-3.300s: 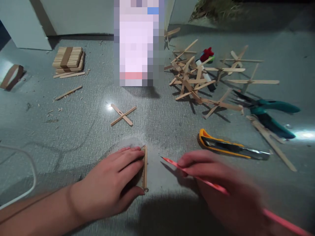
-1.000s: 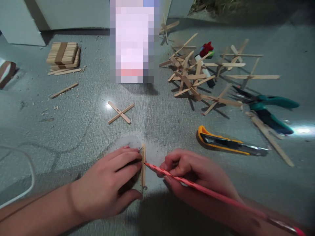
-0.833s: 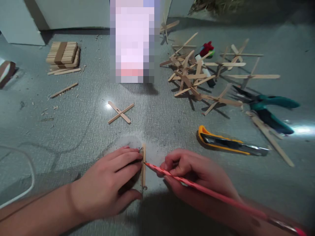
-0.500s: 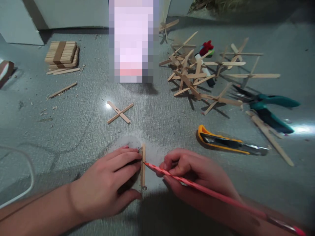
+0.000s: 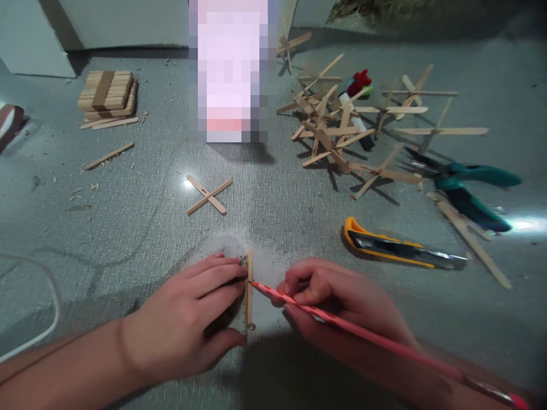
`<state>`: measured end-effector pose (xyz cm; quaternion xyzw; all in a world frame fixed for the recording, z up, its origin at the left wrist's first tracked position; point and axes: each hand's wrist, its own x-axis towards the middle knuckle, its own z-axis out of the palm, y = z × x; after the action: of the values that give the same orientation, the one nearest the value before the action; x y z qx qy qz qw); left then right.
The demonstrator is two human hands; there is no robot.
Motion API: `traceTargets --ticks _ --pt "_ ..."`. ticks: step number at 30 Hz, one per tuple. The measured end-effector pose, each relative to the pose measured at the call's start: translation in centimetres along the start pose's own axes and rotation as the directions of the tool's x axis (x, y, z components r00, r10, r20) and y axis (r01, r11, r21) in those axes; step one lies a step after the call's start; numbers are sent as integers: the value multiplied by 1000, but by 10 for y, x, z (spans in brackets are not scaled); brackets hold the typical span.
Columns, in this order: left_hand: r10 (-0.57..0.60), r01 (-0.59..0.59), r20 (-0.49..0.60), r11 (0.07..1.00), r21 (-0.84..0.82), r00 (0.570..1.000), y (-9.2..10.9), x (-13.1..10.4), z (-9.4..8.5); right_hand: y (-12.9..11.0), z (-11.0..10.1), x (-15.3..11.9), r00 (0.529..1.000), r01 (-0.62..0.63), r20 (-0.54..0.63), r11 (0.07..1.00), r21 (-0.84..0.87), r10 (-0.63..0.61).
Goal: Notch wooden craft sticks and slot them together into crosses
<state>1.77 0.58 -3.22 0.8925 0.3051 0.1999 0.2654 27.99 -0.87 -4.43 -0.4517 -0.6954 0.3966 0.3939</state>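
A wooden stick (image 5: 250,302) stands on its narrow edge or lies lengthwise on the grey surface, between my hands. My left hand (image 5: 188,313) presses what looks like a clear ruler, mostly hidden under its fingers, against the stick's left side. In a pinch grip, my right hand (image 5: 325,290) holds a red pencil (image 5: 367,332), whose tip touches the stick near its middle. Beyond them two sticks crossed in an X (image 5: 208,196) lie flat.
Bundled sticks (image 5: 105,91) lie at the back left. A heap of crossed sticks (image 5: 327,136), a marker (image 5: 356,122) and green-handled pliers (image 5: 465,176) are at the right, with a yellow cutter (image 5: 397,247) nearer. A white cable (image 5: 55,296) curves at the left; a blurred patch covers the back middle.
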Motion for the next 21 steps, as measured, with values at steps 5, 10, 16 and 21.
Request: traceTargets --ticks 5,10,16,21 --pt "-14 14 13 1000 -7 1000 1 -1 -1 -1 1 1 1000 -17 4 1000 -6 17" --pt "-1 0 20 1000 18 1000 3 1 -3 -1 2 1 1000 12 2 1000 -15 -12" --pt "7 -8 45 999 34 999 3 3 -4 -1 0 2 1000 17 -2 1000 -11 -17" --pt "23 -24 34 999 30 999 3 3 -4 -1 0 2 1000 19 3 1000 -17 -19"
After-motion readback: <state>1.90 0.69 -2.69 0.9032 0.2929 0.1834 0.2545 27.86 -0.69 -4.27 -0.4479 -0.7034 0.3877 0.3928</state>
